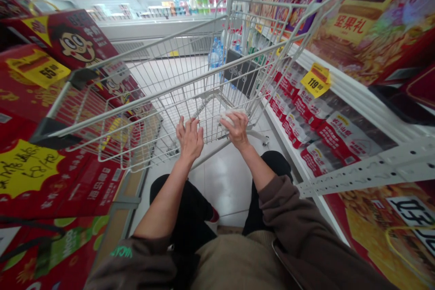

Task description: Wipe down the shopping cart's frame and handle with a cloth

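Note:
A wire shopping cart (183, 82) stands across the aisle before me, its near side wall facing my knees. My left hand (190, 139) is at the lower wires of that wall. Its fingers are slightly bent and spread, with the thumb apart; I cannot tell whether the tips touch the wires. In my right hand (238, 132) is a crumpled white cloth or tissue (231, 114), pressed to the lower side wires near the cart's right end. The fingers curl over the cloth and partly hide it.
Stacked red gift boxes (76, 179) line the left side. At right, a white metal shelf (360, 163) holds packs of red-labelled bottles (348, 133) and boxes. A lit refrigerated display (142, 25) stands at the back. Pale floor tiles (220, 179) show between my legs.

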### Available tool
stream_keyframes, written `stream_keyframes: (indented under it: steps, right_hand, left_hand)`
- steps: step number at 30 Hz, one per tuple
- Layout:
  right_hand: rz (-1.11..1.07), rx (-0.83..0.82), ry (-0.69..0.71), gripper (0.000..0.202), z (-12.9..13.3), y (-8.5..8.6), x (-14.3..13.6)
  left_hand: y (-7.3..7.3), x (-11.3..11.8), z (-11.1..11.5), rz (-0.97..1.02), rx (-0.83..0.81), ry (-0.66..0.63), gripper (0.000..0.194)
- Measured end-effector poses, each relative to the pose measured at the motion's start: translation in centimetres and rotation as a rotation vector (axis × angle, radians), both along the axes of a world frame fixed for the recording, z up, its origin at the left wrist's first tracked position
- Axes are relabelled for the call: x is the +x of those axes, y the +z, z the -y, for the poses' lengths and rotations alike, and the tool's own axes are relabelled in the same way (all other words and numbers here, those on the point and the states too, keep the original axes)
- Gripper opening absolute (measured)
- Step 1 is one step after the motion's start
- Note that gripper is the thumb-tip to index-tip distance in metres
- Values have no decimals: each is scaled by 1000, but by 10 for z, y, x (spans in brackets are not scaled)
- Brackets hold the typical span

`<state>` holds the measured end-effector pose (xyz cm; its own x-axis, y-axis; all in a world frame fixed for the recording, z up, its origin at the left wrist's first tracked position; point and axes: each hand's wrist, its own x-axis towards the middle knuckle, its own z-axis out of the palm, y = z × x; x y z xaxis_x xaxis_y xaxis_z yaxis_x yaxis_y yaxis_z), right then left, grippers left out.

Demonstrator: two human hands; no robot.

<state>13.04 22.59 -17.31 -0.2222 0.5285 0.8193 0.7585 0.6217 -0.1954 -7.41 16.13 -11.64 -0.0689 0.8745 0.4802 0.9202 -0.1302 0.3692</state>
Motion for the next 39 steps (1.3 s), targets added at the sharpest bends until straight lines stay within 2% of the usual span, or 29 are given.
stream_keyframes:
  steps: [2,4,7,9,11,14,16,20,23,27,32,35,39]
  right_hand:
    - [-18,-20,-39,43,-1,-7,-3]
    - [0,-106,-48,42,2,-15,-8]
    - [126,-291,32,39,11,-24,-14]
    - [205,-355,95,38,17,-23,-15]
    - [210,-331,105,38,19,-16,-12]
    - [123,-189,48,40,15,-3,-4]
    - [52,-101,5,42,9,3,1]
    - [-25,-75,-67,39,0,1,0]
    - [21,-144,-71,29,0,-9,-5]
    - [124,-206,-32,25,4,-14,-5]
    - [23,-155,-78,36,-1,2,14]
    - [-95,-106,-154,38,-9,7,24]
    - [-83,-180,-189,36,-12,-3,24]
  left_hand:
    - [0,-3,2,4,-2,-9,47]
    - [0,-7,3,10,-1,-14,48]
    - [0,-14,3,14,7,-12,48]
    - [-2,-17,4,15,20,-9,47]
    - [-4,-16,7,35,80,24,45]
    - [-6,-5,14,66,269,129,44]
    - [-4,9,16,29,344,109,42]
    - [7,38,6,-77,240,-82,45]
    - [11,51,-8,-107,124,-123,51]
    - [12,52,-18,-109,72,-118,53]
    - [16,52,-15,-103,60,-134,52]
    - [20,64,-12,-51,66,-67,49]
    - [22,87,-14,-10,121,0,47]
